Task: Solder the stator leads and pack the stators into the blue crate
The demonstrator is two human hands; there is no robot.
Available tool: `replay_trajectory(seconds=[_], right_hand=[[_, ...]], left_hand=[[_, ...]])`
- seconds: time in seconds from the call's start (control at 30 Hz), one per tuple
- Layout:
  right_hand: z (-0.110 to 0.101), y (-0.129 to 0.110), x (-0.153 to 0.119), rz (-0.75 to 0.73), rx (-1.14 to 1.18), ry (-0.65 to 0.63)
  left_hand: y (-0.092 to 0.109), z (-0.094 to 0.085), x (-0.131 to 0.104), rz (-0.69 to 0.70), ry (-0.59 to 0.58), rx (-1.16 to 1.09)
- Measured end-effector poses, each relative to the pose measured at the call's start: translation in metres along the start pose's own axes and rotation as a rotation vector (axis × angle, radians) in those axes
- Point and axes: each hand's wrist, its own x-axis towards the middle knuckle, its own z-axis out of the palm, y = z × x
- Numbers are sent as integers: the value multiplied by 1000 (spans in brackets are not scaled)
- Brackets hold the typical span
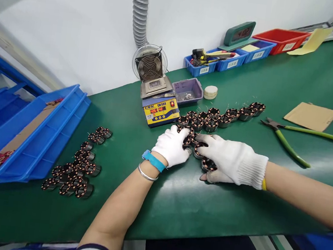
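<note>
Your clearest lane is the bare green mat (194,200) across the lower middle of the frame. Above your hands, a row of wound stators (221,117) blocks the way, with the yellow solder pot (159,112) just left of it. A second stator cluster (74,170) and the blue tray (33,134) crowd the left; green-handled pliers (294,139) lie right, seemingly flat.

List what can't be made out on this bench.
Head view only:
- Wound stator coils under the left hand and right hand: gloves hide how many, and any grip.
- Bin labels: too small to read.
- Blue crate: cut off by the left edge.
- Green clock digits: blurred.
</note>
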Motion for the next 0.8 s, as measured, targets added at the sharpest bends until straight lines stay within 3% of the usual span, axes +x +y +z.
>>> replay_trajectory(seconds=[0.23,0.47,0.67,0.8], right_hand=[[-1,-13,-2,114,-4,-11],[-9,-27,-22,219,5,-46],[-23,-38,-12,276,17,-132],[-16,-41,-11,315,22,-78]], left_hand=[[14,2,1,-65,8,25],[15,-1,-5,-50,-37,38],[20,-6,0,-74,-42,2],[20,-5,-2,-70,-21,-12]])
